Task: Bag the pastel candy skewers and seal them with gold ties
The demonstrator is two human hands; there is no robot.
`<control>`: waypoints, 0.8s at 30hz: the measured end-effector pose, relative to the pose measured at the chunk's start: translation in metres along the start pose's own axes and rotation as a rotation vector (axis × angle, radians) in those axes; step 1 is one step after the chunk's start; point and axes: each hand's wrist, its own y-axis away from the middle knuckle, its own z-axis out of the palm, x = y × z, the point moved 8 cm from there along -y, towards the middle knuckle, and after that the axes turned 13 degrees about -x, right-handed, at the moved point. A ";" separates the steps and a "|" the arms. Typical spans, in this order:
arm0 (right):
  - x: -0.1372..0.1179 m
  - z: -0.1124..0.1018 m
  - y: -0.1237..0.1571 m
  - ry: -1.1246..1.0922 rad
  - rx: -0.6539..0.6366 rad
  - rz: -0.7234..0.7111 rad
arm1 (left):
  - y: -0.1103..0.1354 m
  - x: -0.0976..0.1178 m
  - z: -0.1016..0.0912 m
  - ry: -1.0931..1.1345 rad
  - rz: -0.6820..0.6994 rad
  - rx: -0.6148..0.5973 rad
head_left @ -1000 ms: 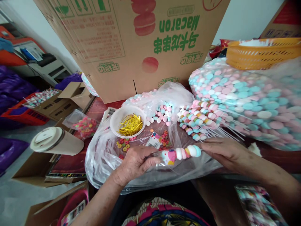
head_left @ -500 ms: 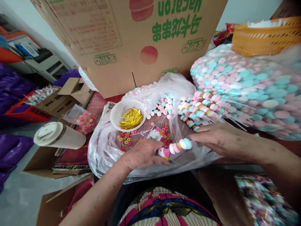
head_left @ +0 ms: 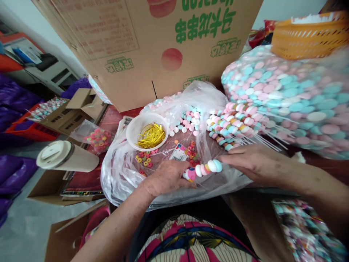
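My left hand (head_left: 169, 175) is closed round the left end of a marshmallow skewer (head_left: 205, 168), where a pink and white printed piece shows. Pink, white, yellow and blue pieces run along it to the right. At its blue end are the fingertips of my right hand (head_left: 252, 163), pressed together; the stick itself is hidden there. Just beyond my left hand lie a printed card (head_left: 179, 153) and small ring candies (head_left: 193, 154). Finished skewers (head_left: 234, 122) with white sticks are piled beyond my right hand. A white bowl (head_left: 130, 136) holds gold twist ties (head_left: 151, 136).
Clear plastic sheeting (head_left: 117, 182) covers the work surface. Behind stands a large carton (head_left: 131, 32). A big bag of marshmallows (head_left: 289, 87) with an orange basket (head_left: 308, 36) on it fills the right. A lidded cup (head_left: 81, 158) lies at left near a bag of ring candies (head_left: 99, 140).
The view has shifted slightly. Both hands keep nearly the same place on the skewer, with no clear change of grip.
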 end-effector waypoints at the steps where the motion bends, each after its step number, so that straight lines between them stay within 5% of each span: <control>1: -0.002 0.003 -0.002 0.032 -0.021 -0.011 | 0.000 0.000 0.000 0.012 0.001 -0.009; 9: 0.005 -0.001 0.002 -0.050 -0.079 0.003 | 0.000 0.005 0.008 -0.082 -0.071 -0.080; 15: 0.001 -0.006 0.002 -0.157 -0.003 0.004 | -0.004 0.006 0.000 -0.328 -0.259 0.026; 24: -0.018 -0.016 0.003 -0.097 0.179 -0.140 | -0.001 0.007 0.004 0.075 -0.049 0.008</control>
